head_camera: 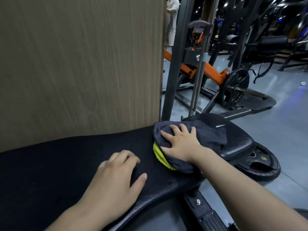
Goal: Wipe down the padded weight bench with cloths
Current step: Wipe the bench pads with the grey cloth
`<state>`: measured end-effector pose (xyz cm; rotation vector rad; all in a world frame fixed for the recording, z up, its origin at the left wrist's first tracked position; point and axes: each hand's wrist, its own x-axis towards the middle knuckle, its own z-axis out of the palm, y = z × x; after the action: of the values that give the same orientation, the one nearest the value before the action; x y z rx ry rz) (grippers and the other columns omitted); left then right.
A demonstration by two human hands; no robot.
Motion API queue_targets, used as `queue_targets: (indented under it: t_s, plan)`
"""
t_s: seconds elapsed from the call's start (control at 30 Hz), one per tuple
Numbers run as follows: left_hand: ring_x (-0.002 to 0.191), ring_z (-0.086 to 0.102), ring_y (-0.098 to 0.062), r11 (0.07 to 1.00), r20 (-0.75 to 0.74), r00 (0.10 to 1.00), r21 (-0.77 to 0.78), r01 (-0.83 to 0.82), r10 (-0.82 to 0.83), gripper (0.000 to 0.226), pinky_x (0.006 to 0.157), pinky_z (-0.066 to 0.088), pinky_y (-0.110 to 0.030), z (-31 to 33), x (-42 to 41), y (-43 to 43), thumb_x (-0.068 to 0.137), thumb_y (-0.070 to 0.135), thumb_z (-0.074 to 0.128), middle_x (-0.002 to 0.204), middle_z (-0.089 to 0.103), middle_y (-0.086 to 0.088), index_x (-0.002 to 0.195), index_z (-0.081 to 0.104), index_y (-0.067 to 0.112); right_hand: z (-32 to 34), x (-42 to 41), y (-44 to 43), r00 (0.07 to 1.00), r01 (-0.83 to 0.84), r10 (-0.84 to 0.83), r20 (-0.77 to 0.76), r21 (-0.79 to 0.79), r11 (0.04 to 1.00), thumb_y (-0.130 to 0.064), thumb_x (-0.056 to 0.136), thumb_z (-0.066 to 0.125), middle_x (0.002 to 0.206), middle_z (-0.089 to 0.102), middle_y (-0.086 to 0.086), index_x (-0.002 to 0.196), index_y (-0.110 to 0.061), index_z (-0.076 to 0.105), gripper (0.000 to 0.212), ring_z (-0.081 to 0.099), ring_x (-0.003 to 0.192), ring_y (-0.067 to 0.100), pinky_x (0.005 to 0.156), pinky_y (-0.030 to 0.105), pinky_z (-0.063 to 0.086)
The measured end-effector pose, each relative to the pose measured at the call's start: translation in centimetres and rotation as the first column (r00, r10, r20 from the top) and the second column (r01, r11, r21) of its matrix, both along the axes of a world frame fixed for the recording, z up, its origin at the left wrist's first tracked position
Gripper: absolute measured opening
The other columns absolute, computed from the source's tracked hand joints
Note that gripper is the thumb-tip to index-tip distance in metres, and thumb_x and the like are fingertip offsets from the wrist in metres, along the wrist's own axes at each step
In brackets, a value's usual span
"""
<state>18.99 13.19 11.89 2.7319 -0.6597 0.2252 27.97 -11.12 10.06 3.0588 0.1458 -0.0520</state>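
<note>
Right hand (181, 144) flat, fingers spread, pressing dark cloth (208, 135) over yellow cloth (159, 155) onto padded bench (66, 164). Pad's long axis runs leftward from it, past left hand (115, 177), which rests loosely curled, apparently holding nothing.

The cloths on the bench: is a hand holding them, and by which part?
Nothing is gripped. The right hand presses flat on the dark cloth, which covers the yellow cloth. The left hand rests on the bench pad.
</note>
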Motion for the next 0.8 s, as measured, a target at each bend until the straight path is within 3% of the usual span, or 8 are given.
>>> queue_targets:
  t_s: [0.1,0.17,0.27,0.37,0.47,0.63,0.73,0.8]
  plan:
    - [0.118,0.040,0.004,0.999,-0.022,0.999,-0.021,-0.036,0.036,0.066,0.100,0.038,-0.026,0.4,-0.8,2.2,0.078,0.072,0.017,0.121,0.041,0.028,0.123,0.053,0.039,1.2,-1.8,3.6,0.992,-0.116,0.114,0.051,0.043,0.992,-0.076,0.084,0.026,0.147,0.041,-0.002,0.141,-0.044,0.045,0.069,0.032,0.129,0.030,0.099,0.052,0.027]
    - [0.116,0.041,0.003,0.998,-0.022,0.998,-0.015,-0.057,0.057,0.051,0.100,0.039,-0.026,0.5,-1.1,3.0,0.086,0.067,0.031,0.120,0.042,0.028,0.123,0.053,0.039,2.6,-2.4,5.3,0.986,-0.163,0.168,-0.008,0.219,0.962,-0.065,0.094,0.036,0.144,0.049,-0.010,0.131,-0.042,0.058,0.048,0.036,0.129,0.026,0.099,0.050,0.028]
    - [0.115,0.042,0.000,0.997,-0.019,0.997,0.001,-0.075,0.075,0.040,0.100,0.039,-0.028,0.7,-1.5,3.8,0.093,0.059,0.041,0.120,0.042,0.027,0.125,0.051,0.039,4.2,-3.5,5.5,0.988,-0.138,0.157,-0.002,0.469,0.873,-0.068,0.092,0.039,0.143,0.052,-0.011,0.123,-0.037,0.064,0.050,0.033,0.136,0.024,0.106,0.050,0.027]
    - [0.120,0.043,-0.004,0.992,0.015,0.994,0.057,-0.109,0.109,0.042,0.102,0.039,-0.031,0.8,-1.9,4.6,0.094,0.058,0.041,0.126,0.044,0.023,0.130,0.050,0.037,4.3,-6.3,4.8,0.996,-0.085,0.079,0.032,0.406,0.910,-0.093,0.068,0.038,0.161,0.024,-0.002,0.140,-0.048,0.043,0.085,0.010,0.150,0.022,0.119,0.054,0.012]
    - [0.123,0.045,-0.008,0.984,0.031,0.987,0.078,-0.158,0.156,0.045,0.102,0.040,-0.035,0.7,-2.0,5.9,0.093,0.059,0.043,0.130,0.046,0.019,0.131,0.053,0.036,2.3,-9.1,5.6,0.997,-0.036,0.053,-0.051,0.289,0.957,-0.096,0.062,0.041,0.167,-0.001,0.001,0.151,-0.048,0.022,0.103,-0.008,0.152,0.027,0.119,0.059,-0.006]
    - [0.117,0.048,-0.006,0.976,0.014,0.977,0.037,-0.214,0.214,0.045,0.098,0.044,-0.037,0.6,-1.8,8.8,0.091,0.059,0.045,0.124,0.048,0.021,0.128,0.056,0.035,0.5,-9.0,5.4,0.975,0.012,-0.053,0.215,0.186,0.983,-0.095,0.065,0.031,0.164,0.017,-0.004,0.155,-0.039,0.014,0.107,0.013,0.149,0.022,0.117,0.055,0.010]
    - [0.117,0.048,-0.005,0.969,0.008,0.969,0.019,-0.248,0.248,0.045,0.096,0.045,-0.036,0.4,-1.7,10.6,0.090,0.059,0.047,0.124,0.047,0.023,0.128,0.055,0.036,0.2,-7.6,3.9,0.981,0.118,-0.145,0.131,0.197,0.973,-0.099,0.060,0.030,0.166,0.000,0.005,0.155,-0.043,0.008,0.112,-0.008,0.151,0.031,0.114,0.063,-0.010]
    - [0.114,0.050,-0.005,0.962,0.017,0.962,0.003,-0.274,0.274,0.044,0.093,0.046,-0.036,0.2,-1.7,11.9,0.089,0.058,0.050,0.122,0.048,0.025,0.126,0.057,0.036,0.5,-5.9,2.7,0.978,0.158,-0.184,0.094,0.235,0.959,-0.096,0.065,0.037,0.165,0.010,0.004,0.153,-0.047,0.016,0.103,0.005,0.151,0.030,0.115,0.062,0.006]
